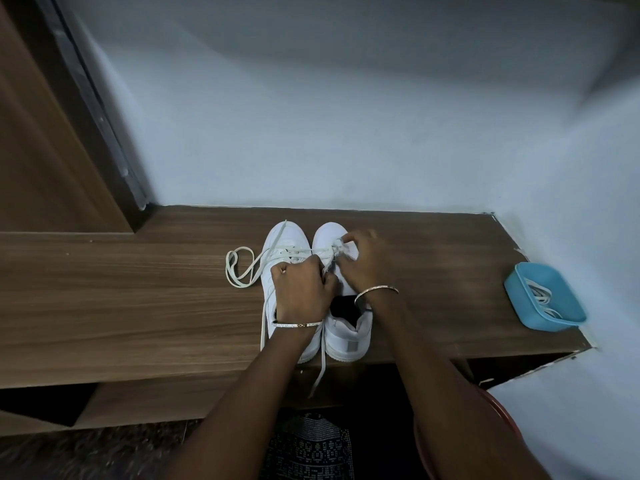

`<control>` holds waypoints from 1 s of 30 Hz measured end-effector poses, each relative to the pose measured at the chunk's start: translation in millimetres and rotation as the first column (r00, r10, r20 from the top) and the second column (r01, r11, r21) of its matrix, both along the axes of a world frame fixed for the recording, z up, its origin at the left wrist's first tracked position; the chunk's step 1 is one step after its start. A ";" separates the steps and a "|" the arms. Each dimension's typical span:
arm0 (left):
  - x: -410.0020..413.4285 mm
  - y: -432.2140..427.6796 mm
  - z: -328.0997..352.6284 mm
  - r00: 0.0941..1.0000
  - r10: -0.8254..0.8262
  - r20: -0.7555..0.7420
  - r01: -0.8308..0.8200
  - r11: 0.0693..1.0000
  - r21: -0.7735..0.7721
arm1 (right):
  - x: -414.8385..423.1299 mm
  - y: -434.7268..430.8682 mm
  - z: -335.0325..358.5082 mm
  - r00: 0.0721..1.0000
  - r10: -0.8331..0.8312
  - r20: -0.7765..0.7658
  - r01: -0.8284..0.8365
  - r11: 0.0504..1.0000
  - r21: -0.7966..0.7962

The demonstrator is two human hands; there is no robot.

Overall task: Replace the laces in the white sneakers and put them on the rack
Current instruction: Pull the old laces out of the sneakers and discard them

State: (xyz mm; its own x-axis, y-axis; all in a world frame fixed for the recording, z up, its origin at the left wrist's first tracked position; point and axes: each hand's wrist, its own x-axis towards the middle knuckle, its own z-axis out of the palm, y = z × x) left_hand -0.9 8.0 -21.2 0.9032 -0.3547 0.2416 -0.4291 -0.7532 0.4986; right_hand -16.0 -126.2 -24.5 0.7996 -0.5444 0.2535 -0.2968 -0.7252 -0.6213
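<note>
Wood-grain top [138, 306] across the whole width, dark open compartments under its near edge. Nearest, two bare forearms reaching forward and converging, thin bangle [298, 325] on the left wrist, another on the right. Left hand [301, 289] knuckles-up, fingers curled tight over the gap between the two sneakers, pinching a strand of white lace [228, 268] at the thumb side. Right hand [365, 258] just beyond, wrist bent inward, fingertips bunched and pinching the lace at the front eyelets of the right sneaker [346, 337]. Left sneaker [278, 239] close alongside, both upright on the top, toes toward the wall, heels near the front edge. One lace end hanging over that edge between the heels; a slack loop lying on the wood just left of the left sneaker, a strand running across its laces toward the right hand. Well off to the right, near the corner, blue tub [547, 322] holding more white laces [543, 296]. Behind everything, pale blue wall [346, 116]; brown door frame [86, 98] at far left.
</note>
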 end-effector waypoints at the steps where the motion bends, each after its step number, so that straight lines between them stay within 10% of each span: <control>1: -0.1 -0.1 -0.2 1.000 0.001 -0.003 -0.001 1.000 -0.005 | 1.8 2.9 -1.4 0.998 0.032 -0.058 -0.040 0.989 -0.143; 13: -1.1 0.5 0.1 1.000 0.010 -0.005 -0.010 1.000 -0.005 | 8.5 11.4 -1.0 0.966 -0.072 -0.247 -0.073 0.844 -0.531; 19: 0.3 1.0 -2.3 1.000 0.009 0.007 -0.009 1.000 -0.003 | -8.4 -1.2 3.0 0.971 -0.201 0.129 0.204 0.979 -0.009; 24: -0.1 1.1 -1.6 1.000 0.008 0.018 -0.008 1.000 -0.007 | -20.6 -30.7 10.6 0.807 -0.585 0.076 0.470 0.715 0.517; 27: -0.1 1.1 -2.0 1.000 0.008 0.010 -0.009 1.000 0.011 | -31.7 -39.7 5.7 0.787 -0.617 -0.014 0.537 0.673 0.508; 30: 0.7 0.5 -2.8 1.000 0.016 -0.003 -0.016 1.000 0.011 | -28.7 -22.2 7.1 0.892 -0.445 0.081 0.403 0.863 0.305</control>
State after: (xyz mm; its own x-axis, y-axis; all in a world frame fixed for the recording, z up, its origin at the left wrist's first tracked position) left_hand -0.2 8.5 -24.0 0.9095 -0.3432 0.2345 -0.4155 -0.7653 0.4916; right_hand -44.7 -148.4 -17.4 0.4418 -0.8862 0.1396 -0.4287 -0.3452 -0.8349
